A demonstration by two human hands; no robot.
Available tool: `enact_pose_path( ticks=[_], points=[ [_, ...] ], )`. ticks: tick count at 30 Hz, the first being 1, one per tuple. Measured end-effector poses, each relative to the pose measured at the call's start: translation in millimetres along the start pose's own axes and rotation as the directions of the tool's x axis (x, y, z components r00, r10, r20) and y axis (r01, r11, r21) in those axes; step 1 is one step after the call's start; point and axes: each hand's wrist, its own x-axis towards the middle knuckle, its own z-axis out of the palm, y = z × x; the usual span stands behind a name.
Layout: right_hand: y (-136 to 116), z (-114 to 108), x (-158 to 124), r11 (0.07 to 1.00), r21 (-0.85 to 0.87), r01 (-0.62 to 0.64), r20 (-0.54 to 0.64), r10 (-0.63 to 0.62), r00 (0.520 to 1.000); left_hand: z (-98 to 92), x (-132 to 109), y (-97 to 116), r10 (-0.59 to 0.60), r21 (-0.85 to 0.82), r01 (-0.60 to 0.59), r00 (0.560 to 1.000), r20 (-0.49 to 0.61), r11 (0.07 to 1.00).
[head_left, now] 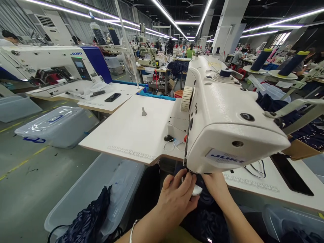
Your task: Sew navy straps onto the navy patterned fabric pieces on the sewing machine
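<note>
A white JUKI sewing machine (222,114) fills the middle and hides its own needle area. Below its head, my left hand (177,197) lies with fingers bent over dark navy fabric (206,216), fingertips pressed by a small white round part (196,190). My right hand (215,184) reaches up under the machine head on the same fabric; its fingers are hidden. A silver bangle (132,231) sits on my left wrist.
The white sewing table (134,131) extends left with a small grey peg (143,111). A clear plastic bin (101,199) with dark fabric stands at lower left, another bin (55,126) on the floor. A second JUKI machine (50,69) and a phone (112,97) lie left. People work behind.
</note>
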Motion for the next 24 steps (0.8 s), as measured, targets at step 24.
enact_pose_path(
  ticks=[24],
  points=[
    [120.1,54.0,-54.8,0.881,0.393,-0.264,-0.071,0.315,0.947,7.2,7.3,-6.1,0.096,-0.033,-0.099,0.992,-0.088,0.995]
  ],
)
